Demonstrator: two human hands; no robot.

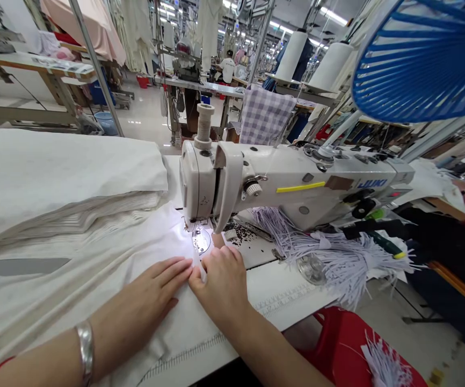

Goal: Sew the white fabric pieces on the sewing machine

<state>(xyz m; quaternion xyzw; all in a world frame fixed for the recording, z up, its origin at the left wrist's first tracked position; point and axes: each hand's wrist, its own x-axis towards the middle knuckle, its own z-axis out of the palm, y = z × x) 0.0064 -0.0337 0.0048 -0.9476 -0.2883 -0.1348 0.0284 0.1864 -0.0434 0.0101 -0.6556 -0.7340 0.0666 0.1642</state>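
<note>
Hands first, clock positions taken from the wearer's chest. Left hand (147,290) at 12, lying flat on the white cloth (75,290), a silver bangle (85,349) on the wrist. Its fingers (168,271) are pressed together and straight, pads bearing down on the cloth, tips reaching the narrow white strip (198,267). Right hand (216,277) just beside it, knuckles up, fingers (221,258) curled and close together, apparently pinching the strip against the cloth; thumb hidden, so the grip cannot be fully confirmed.

Strip and cloth sit just in front of the lit needle plate (201,241), under the head of the Juki sewing machine (297,183) at 1 o'clock. Good handling here: flat fingers on both sides of the strip, holding the layers smooth, tips near but clear of the needle area. Cloth runs off toward 9 o'clock, folded in a thick stack.

At 2 o'clock, a bundle of thin white strips (329,258) hangs over the table. A red stool (349,349) stands at 4. Farther off at 12, a co-worker (227,70) sits at another machine; gingham cloth (264,115) hangs behind this one.
</note>
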